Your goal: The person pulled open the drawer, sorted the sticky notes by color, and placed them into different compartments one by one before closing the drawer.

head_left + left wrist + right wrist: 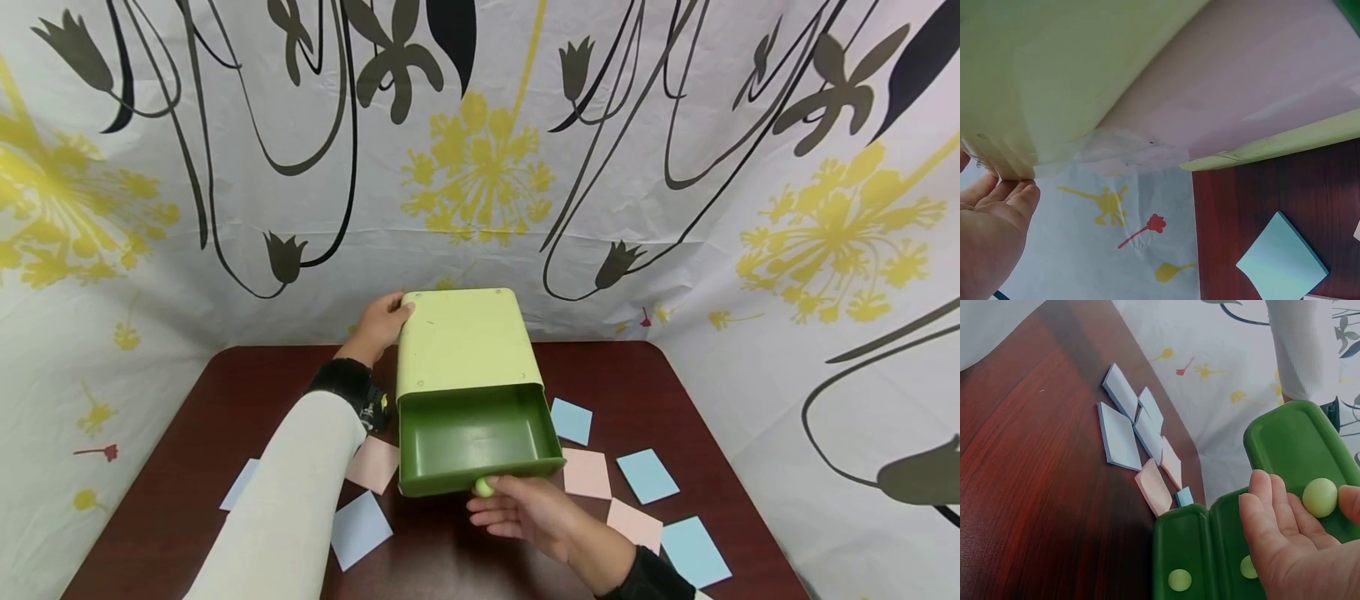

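Gripping the pale knob (484, 486) of the light, stiff plastic drawer (477, 440), the right hand (525, 510) pulls while the straight-fingered left hand (381, 323) braces the slippery box (463, 340) at its back corner.

We can't see the left hand (381, 323) fingertips in the head view, they're behind the cabinet (461, 342) back corner. Left wrist view crops the hand at the bottom-left edge. Right hand (525, 510) covers part of the knob (484, 486); right wrist view cuts off the thumb at the edge. Our sleeve hides part of a blue note (242, 482)
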A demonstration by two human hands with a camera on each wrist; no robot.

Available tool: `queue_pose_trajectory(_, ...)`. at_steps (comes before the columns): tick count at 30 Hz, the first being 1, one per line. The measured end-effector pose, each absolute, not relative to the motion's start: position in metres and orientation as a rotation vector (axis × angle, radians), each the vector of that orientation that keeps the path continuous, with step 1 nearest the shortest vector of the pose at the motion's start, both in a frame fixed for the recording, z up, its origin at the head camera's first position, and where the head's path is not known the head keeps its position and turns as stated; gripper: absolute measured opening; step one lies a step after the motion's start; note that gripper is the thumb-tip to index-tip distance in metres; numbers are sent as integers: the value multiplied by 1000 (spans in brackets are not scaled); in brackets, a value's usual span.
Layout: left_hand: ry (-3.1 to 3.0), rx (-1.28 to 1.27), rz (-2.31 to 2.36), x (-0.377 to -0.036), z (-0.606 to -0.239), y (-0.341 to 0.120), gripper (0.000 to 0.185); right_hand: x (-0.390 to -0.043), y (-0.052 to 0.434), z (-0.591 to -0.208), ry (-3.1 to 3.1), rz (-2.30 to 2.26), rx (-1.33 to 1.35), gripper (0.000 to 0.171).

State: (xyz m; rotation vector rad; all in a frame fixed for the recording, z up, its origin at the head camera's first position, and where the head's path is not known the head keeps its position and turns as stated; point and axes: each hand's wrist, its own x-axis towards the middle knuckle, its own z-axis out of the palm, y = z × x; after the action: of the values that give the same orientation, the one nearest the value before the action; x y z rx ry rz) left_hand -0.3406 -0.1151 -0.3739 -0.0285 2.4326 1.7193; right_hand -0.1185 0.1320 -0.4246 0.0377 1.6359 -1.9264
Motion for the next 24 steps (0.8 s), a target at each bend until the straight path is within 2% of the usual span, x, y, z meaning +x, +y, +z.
queue_pose_trajectory(8, 2410, -33, 1725, -336, -372, -117, 57, -116, 130, -427, 1669, -1906, 29, 30)
queue_pose_trajectory(13, 2465, -81, 1702, -329, -374, -125, 63, -116, 129, -427, 1702, -1876, 14, 32)
queue_pose_trajectory(19, 2548, -53, 1654, -312, -386, -148, 62, -113, 132, -433, 1788, -1804, -56, 39)
queue_pose_trajectory(24, 2650, -132, 1591, -300, -400, -176, 59, -110, 145, -446, 1811, -1757, -104, 45)
